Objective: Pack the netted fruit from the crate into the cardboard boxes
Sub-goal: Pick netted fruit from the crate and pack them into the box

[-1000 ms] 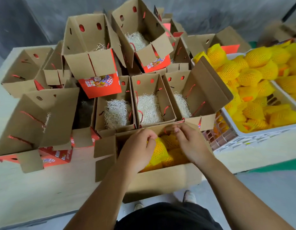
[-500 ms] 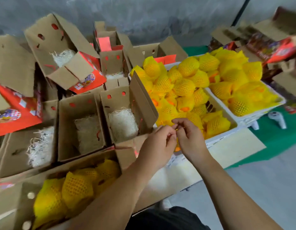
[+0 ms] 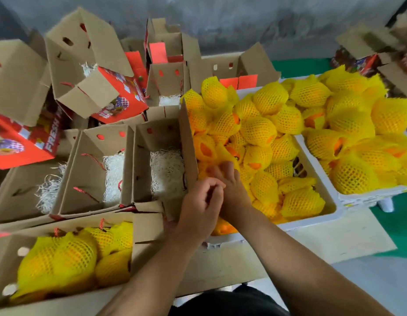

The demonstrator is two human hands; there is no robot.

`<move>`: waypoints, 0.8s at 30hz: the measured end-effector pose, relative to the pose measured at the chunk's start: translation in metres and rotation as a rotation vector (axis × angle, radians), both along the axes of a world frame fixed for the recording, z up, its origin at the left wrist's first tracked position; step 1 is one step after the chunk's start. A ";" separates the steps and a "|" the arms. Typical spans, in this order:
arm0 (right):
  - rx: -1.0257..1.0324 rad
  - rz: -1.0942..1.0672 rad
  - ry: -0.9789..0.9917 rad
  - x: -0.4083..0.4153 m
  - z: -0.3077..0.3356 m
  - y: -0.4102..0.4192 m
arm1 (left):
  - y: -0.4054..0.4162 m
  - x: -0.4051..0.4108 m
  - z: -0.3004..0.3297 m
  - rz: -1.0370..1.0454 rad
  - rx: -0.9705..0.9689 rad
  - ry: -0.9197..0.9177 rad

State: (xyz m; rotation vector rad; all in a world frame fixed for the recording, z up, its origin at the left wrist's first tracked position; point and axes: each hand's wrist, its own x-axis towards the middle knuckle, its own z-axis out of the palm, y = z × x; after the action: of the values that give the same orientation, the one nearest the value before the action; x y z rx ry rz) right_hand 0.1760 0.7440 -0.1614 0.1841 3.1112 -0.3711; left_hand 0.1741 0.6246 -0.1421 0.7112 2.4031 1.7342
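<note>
At lower left, our brown cardboard box point(image 3: 143, 226) is holding yellow foam-netted fruit point(image 3: 67, 256), long axes lying roughly sideways. At centre our left hand point(image 3: 201, 207) is hovering loosely curled, gripping nothing. Our right hand point(image 3: 232, 192) is reaching flat-fingered into the white plastic crate point(image 3: 312, 221); whether it's grasping fruit, we cannot tell.

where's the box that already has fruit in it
In the head view it sits at the lower left: the filled box lies nearest the person, in front of the straw-lined empty boxes, left of the left hand.
</note>
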 end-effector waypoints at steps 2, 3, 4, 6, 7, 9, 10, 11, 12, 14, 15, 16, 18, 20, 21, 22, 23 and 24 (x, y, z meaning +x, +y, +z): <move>-0.196 -0.049 0.149 0.007 0.007 0.011 | -0.001 0.004 0.002 0.038 0.027 -0.048; -0.334 -0.115 0.207 0.012 0.013 0.019 | -0.002 0.007 0.004 0.088 0.083 -0.109; -0.451 -0.145 0.265 0.017 0.020 0.028 | -0.001 0.010 0.007 0.144 0.165 -0.194; -0.532 -0.082 0.341 0.026 0.036 0.044 | 0.000 0.016 0.017 0.219 0.324 -0.415; -0.539 -0.031 0.361 0.030 0.045 0.047 | 0.000 0.017 0.024 0.200 0.400 -0.551; -0.540 0.063 0.341 0.036 0.062 0.041 | -0.003 0.016 0.036 0.071 0.556 -0.814; -0.553 0.106 0.298 0.041 0.070 0.032 | -0.006 0.015 0.042 -0.001 0.594 -0.885; -0.584 0.163 0.254 0.045 0.076 0.021 | -0.011 0.015 0.048 -0.064 0.594 -0.894; -0.634 0.226 0.218 0.051 0.082 0.009 | -0.016 0.015 0.052 -0.084 0.571 -0.861; -0.885 0.296 0.132 0.058 0.092 -0.016 | -0.031 0.015 0.056 -0.021 0.529 -0.766; -1.088 0.265 0.107 0.060 0.096 -0.029 | -0.040 0.015 0.056 0.023 0.526 -0.739; -1.264 0.182 0.112 0.059 0.099 -0.042 | -0.051 0.016 0.056 0.044 0.529 -0.726; -1.385 -0.027 0.157 0.054 0.103 -0.068 | -0.074 0.017 0.057 0.050 0.540 -0.702; -1.351 -0.104 0.107 0.049 0.102 -0.097 | -0.097 0.018 0.057 0.066 0.608 -0.702; -1.372 -0.108 0.070 0.047 0.100 -0.112 | -0.110 0.017 0.058 0.100 0.638 -0.708; -1.406 -0.115 0.047 0.046 0.098 -0.129 | -0.123 0.016 0.061 0.151 0.636 -0.698; -1.448 -0.140 0.045 0.044 0.098 -0.147 | -0.137 0.015 0.063 0.202 0.590 -0.665; -1.487 -0.179 0.056 0.042 0.098 -0.164 | -0.151 0.015 0.065 0.232 0.521 -0.617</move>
State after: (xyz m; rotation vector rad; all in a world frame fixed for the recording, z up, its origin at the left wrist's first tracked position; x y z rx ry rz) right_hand 0.2180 0.5797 -0.0638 0.3741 2.0061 -2.3725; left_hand 0.1887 0.4735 -0.0767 -0.0981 1.6828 2.2725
